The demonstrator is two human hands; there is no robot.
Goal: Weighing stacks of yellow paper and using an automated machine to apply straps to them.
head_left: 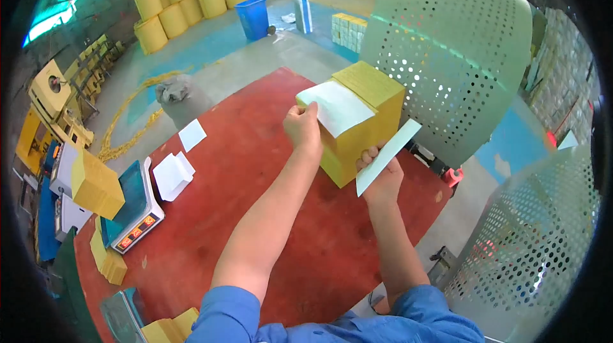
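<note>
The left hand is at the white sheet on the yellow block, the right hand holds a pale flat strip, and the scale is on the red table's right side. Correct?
No: in the head view, the scale is on the left side of the red table. The left hand and right hand are as you say.

Bright scene; upper-left window (48,26) glares white; fisheye bends edges, darkens 4 corners.

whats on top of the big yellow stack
A white sheet, held by the left fingers, covers part of the yellow stack; bare yellow shows behind it. What lies beneath is hidden.
</note>
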